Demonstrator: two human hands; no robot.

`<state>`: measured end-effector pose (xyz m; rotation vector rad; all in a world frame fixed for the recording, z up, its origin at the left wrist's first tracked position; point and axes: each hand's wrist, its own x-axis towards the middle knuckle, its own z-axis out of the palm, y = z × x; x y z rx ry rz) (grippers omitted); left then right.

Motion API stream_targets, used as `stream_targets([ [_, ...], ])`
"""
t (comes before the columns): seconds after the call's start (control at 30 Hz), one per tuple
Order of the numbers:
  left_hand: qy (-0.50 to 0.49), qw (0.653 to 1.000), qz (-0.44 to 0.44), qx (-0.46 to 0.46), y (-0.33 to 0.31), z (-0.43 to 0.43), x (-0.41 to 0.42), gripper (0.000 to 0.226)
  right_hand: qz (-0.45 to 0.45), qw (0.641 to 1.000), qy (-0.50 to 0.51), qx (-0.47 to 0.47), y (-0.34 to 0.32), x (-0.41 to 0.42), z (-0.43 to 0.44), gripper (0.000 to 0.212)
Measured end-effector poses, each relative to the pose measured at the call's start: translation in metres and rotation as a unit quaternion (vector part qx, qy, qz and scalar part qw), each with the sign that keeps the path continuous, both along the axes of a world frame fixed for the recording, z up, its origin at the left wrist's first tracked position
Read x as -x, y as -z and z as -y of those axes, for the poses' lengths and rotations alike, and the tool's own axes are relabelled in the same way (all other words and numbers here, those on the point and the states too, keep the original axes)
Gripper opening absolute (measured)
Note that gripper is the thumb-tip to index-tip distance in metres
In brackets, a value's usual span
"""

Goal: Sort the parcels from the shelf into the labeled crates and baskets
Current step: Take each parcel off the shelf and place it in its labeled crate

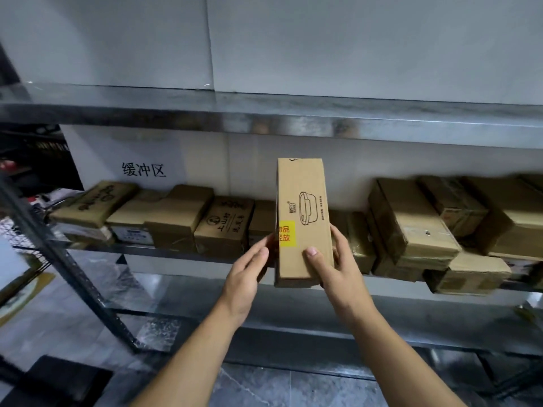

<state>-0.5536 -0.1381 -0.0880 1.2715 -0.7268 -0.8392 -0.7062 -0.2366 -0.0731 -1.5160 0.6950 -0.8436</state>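
Observation:
A tall brown cardboard parcel [302,201] with a yellow sticker and a line drawing of a pot stands upright in front of the shelf's middle level. My right hand [338,268] grips its lower right part, thumb across the front and fingers behind the right edge. My left hand [249,271] rests with straight fingers against its lower left side. Behind it, several brown parcels [176,215] lie in a row along the metal shelf [176,251]. No crates or baskets are visible.
A metal shelf board [264,113] runs overhead, above the parcel row. More stacked parcels [426,230] fill the right side. A dark slanted shelf post [58,259] crosses the left. A white sign with Chinese characters [144,170] hangs on the back wall. A lower shelf level [323,318] lies beneath.

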Motion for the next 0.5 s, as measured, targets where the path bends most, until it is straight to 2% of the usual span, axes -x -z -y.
stream_targets([
  [0.07,-0.054,0.998,-0.003,-0.009,-0.003,-0.006,-0.005,0.030,0.052,0.997,-0.015,-0.060,-0.001,-0.004,-0.004,0.056],
  [0.13,-0.106,0.994,0.013,-0.024,-0.005,-0.011,-0.008,0.034,0.095,0.987,-0.027,-0.127,0.000,-0.008,-0.011,0.046],
  [0.27,-0.164,0.983,0.039,-0.069,0.005,-0.028,-0.022,0.053,0.131,0.965,-0.069,-0.219,0.004,-0.015,-0.021,0.050],
  [0.4,-0.179,0.980,-0.002,-0.089,0.014,-0.056,-0.032,0.058,0.128,0.949,-0.124,-0.259,0.008,-0.027,-0.030,0.054],
  [0.5,-0.207,0.975,-0.002,-0.082,0.019,-0.081,-0.042,0.055,0.100,0.954,-0.163,-0.232,0.010,-0.040,-0.036,0.053],
])
